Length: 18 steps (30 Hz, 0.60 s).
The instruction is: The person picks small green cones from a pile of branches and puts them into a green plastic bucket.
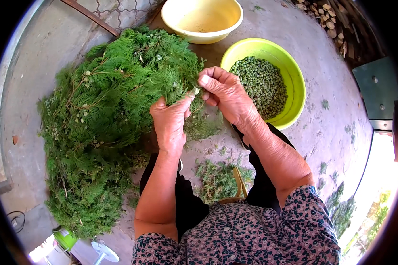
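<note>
My left hand [170,123] is closed around a green conifer sprig [176,84], with small pale green cones showing by its fingertips. Just to the right, the fingers of my right hand [229,93] are pinched together close to those cones. Whatever sits between the right fingertips is too small to make out. A large heap of cut conifer branches [106,106], dotted with clusters of pale cones, spreads to the left of and beyond my left hand. Behind my right hand stands a lime-green basin [298,84], partly filled with small round green cones [263,84].
A pale yellow basin [203,15] stands at the far side, beside the heap. Loose conifer clippings [219,179] lie on the concrete floor between my legs. Stacked firewood [329,22] and a dark green cabinet [376,88] are at the right. A white fan-like object [105,251] is at lower left.
</note>
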Each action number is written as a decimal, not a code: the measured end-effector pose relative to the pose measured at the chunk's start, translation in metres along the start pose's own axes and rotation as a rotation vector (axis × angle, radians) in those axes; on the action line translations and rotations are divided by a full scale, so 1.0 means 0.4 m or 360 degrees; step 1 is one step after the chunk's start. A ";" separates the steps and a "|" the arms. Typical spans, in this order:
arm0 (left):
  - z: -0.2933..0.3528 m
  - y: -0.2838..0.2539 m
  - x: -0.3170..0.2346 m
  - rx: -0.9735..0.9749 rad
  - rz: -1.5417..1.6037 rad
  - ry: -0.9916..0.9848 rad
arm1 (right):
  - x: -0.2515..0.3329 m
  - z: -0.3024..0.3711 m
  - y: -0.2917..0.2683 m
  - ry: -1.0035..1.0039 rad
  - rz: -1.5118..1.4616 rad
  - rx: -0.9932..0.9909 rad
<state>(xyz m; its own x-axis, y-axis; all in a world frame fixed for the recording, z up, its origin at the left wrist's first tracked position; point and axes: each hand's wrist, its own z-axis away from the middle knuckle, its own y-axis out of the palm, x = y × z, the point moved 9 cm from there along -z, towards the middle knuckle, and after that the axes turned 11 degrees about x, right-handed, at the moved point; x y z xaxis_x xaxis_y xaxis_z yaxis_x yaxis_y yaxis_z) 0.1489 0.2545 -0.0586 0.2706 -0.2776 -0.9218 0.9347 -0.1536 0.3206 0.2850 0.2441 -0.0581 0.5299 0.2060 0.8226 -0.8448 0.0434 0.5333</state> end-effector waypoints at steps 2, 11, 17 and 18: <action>0.006 0.006 -0.003 -0.0001 -0.0018 -0.0061 | -0.009 0.004 -0.012 0.0036 0.0071 -0.0082; 0.011 0.020 0.013 0.0033 0.0119 -0.0203 | -0.046 0.008 0.002 0.0055 -0.0553 0.0035; 0.012 0.023 0.018 0.0060 0.0143 -0.0225 | -0.054 0.007 0.011 0.0103 -0.0514 0.0134; 0.014 0.030 0.016 0.0075 0.0197 -0.0240 | -0.059 0.007 0.012 0.0120 -0.0575 0.0149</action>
<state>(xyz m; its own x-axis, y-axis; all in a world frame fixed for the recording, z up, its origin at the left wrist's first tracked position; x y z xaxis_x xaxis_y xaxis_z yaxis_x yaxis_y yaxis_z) 0.1607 0.2454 -0.0594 0.3419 -0.4353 -0.8328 0.8837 -0.1525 0.4425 0.2687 0.2366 -0.0742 0.7823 0.2656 0.5635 -0.5924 0.0376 0.8048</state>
